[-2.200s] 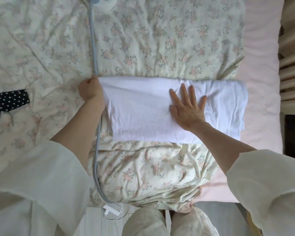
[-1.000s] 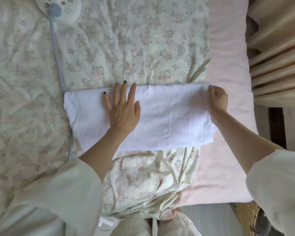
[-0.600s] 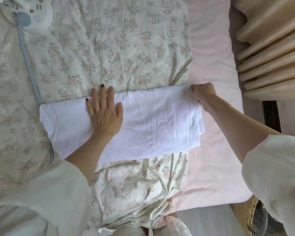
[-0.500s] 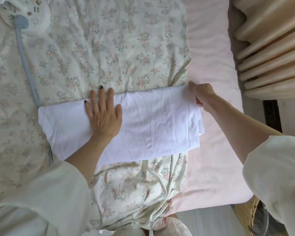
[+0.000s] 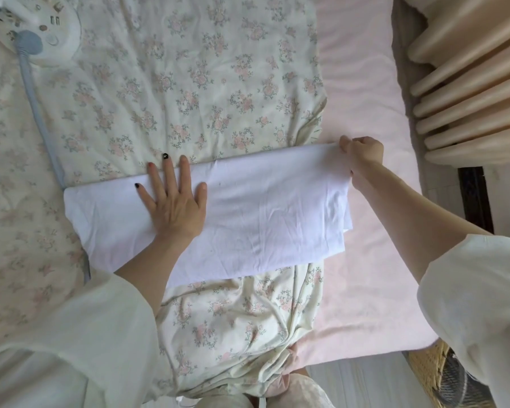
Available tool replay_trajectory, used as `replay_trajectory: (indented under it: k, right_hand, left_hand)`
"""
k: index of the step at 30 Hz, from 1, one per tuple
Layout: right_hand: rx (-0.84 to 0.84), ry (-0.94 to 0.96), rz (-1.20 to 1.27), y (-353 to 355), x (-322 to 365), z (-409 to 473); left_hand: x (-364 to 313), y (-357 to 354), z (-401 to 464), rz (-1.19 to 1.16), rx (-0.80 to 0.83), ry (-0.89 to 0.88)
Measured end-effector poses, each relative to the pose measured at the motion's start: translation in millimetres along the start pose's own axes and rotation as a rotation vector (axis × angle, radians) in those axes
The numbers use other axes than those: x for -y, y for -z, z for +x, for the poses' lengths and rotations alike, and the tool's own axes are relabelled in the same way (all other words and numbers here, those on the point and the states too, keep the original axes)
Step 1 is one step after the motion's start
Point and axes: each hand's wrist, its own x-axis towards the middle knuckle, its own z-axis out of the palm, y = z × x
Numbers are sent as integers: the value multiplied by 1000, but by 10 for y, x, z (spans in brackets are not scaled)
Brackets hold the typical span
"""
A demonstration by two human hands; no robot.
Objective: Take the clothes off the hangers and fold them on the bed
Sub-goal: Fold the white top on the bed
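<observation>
From the head view, you have one white garment point(image 5: 248, 213) lying across the bed point(image 5: 365, 83), already off its hanger and folded into a long band that runs left to right, partly on the floral quilt point(image 5: 189, 83) and partly on the pink sheet. Your left hand point(image 5: 174, 207) lies flat on the left half of the band, fingers straight and spread, pressing it down. Your right hand point(image 5: 362, 151) has its grip closed on the far right corner of the band, thumb and fingers pinching the cloth and lifting that edge slightly.

Judging from this, the lengthwise folds are done and what looks left on this piece is the crosswise fold, bringing the right end over toward the pinned left side. No hangers and no other clothes show here, so you cannot tell how many pieces still wait.

Count: one white garment, one quilt, two hands. Also on the bed is one round white device point(image 5: 39, 33) at the far left with one pale blue hose point(image 5: 39, 113) running down to the garment's left end.
</observation>
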Motion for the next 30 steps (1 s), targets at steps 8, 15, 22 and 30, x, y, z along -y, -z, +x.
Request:
replay_trajectory:
  k: [8, 15, 22, 30]
  right_hand:
    - [60, 580, -561, 97, -143, -112]
    - [253, 929, -1051, -213, 9, -323]
    - [276, 828, -1119, -210, 110, -284]
    - [71, 753, -1092, -123, -65, -251]
  left_hand:
    - [-33, 79, 0, -68, -109, -136]
    - [72, 244, 261, -118, -332, -234]
    - [354, 399, 517, -18, -135, -330]
    - [353, 377, 451, -77, -197, -188]
